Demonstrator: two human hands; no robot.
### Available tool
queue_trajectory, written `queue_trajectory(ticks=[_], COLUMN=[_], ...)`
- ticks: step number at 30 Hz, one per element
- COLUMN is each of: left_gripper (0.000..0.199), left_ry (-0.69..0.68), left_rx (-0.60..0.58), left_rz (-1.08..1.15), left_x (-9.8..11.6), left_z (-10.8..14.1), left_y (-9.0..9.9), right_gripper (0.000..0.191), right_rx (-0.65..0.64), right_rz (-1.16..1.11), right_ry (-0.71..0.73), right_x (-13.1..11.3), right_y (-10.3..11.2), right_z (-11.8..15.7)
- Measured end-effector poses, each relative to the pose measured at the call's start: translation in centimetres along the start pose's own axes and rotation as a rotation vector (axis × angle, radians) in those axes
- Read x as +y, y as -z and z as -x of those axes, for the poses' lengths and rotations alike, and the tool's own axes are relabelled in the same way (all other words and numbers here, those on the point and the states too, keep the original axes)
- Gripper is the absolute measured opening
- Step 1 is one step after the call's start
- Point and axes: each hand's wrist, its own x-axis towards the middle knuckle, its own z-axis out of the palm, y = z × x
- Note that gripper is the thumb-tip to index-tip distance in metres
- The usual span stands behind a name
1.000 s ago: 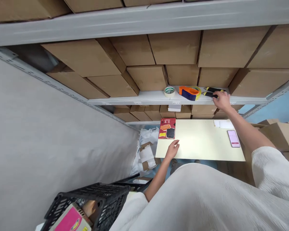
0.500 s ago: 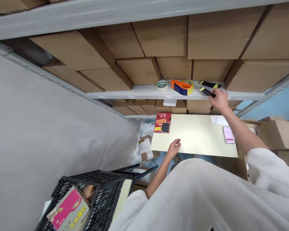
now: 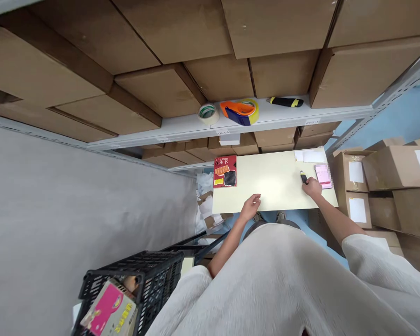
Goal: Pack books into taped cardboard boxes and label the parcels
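Nearby, phone [image 3: 323,176] beside right hand [image 3: 312,187] holding cutter [image 3: 304,178]; red book [image 3: 225,171] farther left.

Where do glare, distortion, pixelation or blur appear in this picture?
Head view: glare on the pale tabletop; head view: wide-angle stretching of cardboard boxes toward the edges; head view: pixelation over the right edge of the phone; head view: no strong blur on the held cutter.

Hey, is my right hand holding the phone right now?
No, your right hand is holding a black-and-yellow cutter, while the phone lies on the pale tabletop beside it.
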Motion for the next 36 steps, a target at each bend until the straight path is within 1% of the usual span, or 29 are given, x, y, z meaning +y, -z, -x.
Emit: queue_trajectory(ticks=[3,7,10,13,15,17,20,23,26,28,31,33,36], left_gripper=[0.027,0.027,0.028,0.028,0.028,0.028,0.027,0.027,0.027,0.026,0.026,0.026,0.026], left_ry=[0.017,0.023,0.028,0.022,0.013,0.001,-0.032,-0.063,-0.076,-0.075,-0.056,-0.046,-0.049], left_rx=[0.007,0.028,0.026,0.026,0.032,0.037,0.052,0.069,0.087,0.099,0.123,0.136,0.148], left_rz=[-0.023,-0.021,-0.006,-0.001,0.003,0.015,0.041,0.074,0.106,0.126,0.151,0.165,0.183], left_x=[0.0,-0.3,-0.6,-0.7,-0.7,-0.4,0.1,0.5,0.6,0.4,-0.1,-0.6,-1.2], left_z=[0.5,0.9,1.0,1.0,0.8,0.6,0.3,0.0,-0.2,-0.1,0.2,0.4,0.8], left_y=[0.1,0.5,0.8,1.0,1.1,1.2,1.4,1.7,2.0,2.2,2.8,3.2,3.9], right_gripper=[0.026,0.025,0.026,0.029,0.031,0.033,0.037,0.040,0.046,0.050,0.052,0.050,0.046], right_rx=[-0.007,0.011,0.017,0.078,0.147,0.236,0.378,0.475,0.515,0.504,0.473,0.471,0.486], right_rz=[0.017,0.067,0.098,0.097,0.044,-0.041,-0.134,-0.147,-0.088,-0.023,0.076,0.128,0.172], right_ry=[0.013,0.047,0.058,0.079,0.163,0.322,0.599,0.815,0.959,1.019,1.069,1.071,1.053], right_x=[1.3,1.6,1.1,-0.5,-2.8,-6.1,-12.9,-20.3,-26.8,-30.0,-33.1,-34.1,-34.7], right_y=[-0.9,-1.1,-0.9,0.1,1.6,3.9,8.5,13.1,16.6,17.9,18.8,18.9,19.0], right_z=[-0.4,-0.4,0.0,0.4,0.5,0.4,0.1,-0.2,-0.9,-1.5,-2.5,-3.0,-3.4])
